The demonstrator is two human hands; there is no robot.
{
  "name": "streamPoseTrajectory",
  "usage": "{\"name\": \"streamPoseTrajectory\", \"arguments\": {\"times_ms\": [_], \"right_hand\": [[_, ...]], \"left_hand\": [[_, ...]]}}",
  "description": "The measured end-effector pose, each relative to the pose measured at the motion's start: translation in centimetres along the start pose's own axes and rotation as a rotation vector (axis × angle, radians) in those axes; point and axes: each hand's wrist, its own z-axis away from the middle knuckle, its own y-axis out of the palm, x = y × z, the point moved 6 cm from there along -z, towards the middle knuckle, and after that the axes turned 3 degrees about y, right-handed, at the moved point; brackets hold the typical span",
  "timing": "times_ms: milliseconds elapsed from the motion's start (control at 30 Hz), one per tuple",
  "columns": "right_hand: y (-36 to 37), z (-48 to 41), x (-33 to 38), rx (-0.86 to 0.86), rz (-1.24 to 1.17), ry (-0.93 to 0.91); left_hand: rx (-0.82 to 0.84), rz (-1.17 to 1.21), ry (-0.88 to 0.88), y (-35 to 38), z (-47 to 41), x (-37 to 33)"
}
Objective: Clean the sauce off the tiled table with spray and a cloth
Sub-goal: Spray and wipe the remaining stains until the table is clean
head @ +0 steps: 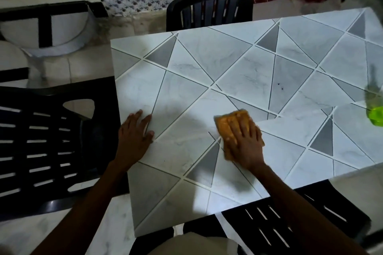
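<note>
The tiled table (238,64) has pale grey triangles with white grout lines. My right hand (246,143) lies flat on an orange cloth (226,128) and presses it onto the table near the middle front. My left hand (134,136) rests palm down with fingers spread on the table's left edge, holding nothing. A green spray bottle (375,107) stands blurred at the right edge of the table. Two small dark specks (279,86) sit on a tile behind the cloth.
Black plastic chairs stand at the left (41,147), the far side (209,10) and the near right (290,223) of the table. A white round bin (47,33) sits at the back left. Patterned fabrics hang behind.
</note>
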Motion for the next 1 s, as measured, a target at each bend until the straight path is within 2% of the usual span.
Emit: {"name": "streamPoseTrajectory", "arguments": {"times_ms": [67, 133, 200, 300, 367, 433, 500, 600, 667, 733, 867, 933, 1000], "right_hand": [[-0.7, -3.3, 2.4, -0.031, -0.03, 0.195], [-0.2, -5.2, 7.8, -0.033, -0.05, 0.18], [1.2, -4.8, 14.0, -0.039, -0.035, 0.005], [3.5, 1.1, 20.8, -0.044, -0.042, -0.306], [4.3, 6.3, 21.3, -0.002, -0.007, -0.443], [4.5, 9.6, 18.6, 0.022, 0.013, -0.51], [4.0, 9.4, 14.5, 0.058, 0.05, -0.445], [2.5, 4.1, 11.4, 0.055, 0.028, -0.119], [1.5, -0.2, 13.5, 0.035, -0.042, 0.086], [1.8, -3.2, 18.1, 0.027, -0.052, 0.118], [4.4, 0.0, 27.6, 0.001, 0.01, -0.144], [5.7, 4.9, 28.8, 0.033, -0.005, -0.299], [6.2, 9.6, 27.0, 0.052, 0.012, -0.456]], "left_hand": [[-0.001, 0.047, 0.041, 0.1, 0.8, 0.6], [-0.005, 0.086, 0.078, 0.0, 1.6, 1.1], [-0.014, 0.168, 0.077, -0.6, 2.3, 1.2], [-0.035, 0.299, 0.075, -1.9, 3.5, 1.7], [0.0, 0.354, 0.086, -2.4, 4.0, 2.3], [0.038, 0.367, 0.103, -2.4, 3.9, 3.0], [0.049, 0.395, 0.089, -2.3, 3.9, 3.2], [0.025, 0.432, 0.073, -2.4, 4.6, 3.0], [0.021, 0.465, 0.028, -2.2, 5.3, 3.1], [0.008, 0.541, -0.006, -2.2, 6.1, 3.2], [-0.114, 0.795, -0.228, -2.8, 7.3, 5.0], [-0.129, 0.955, -0.395, -2.5, 7.4, 6.0], [-0.078, 1.113, -0.517, -2.0, 7.5, 6.4]]}}
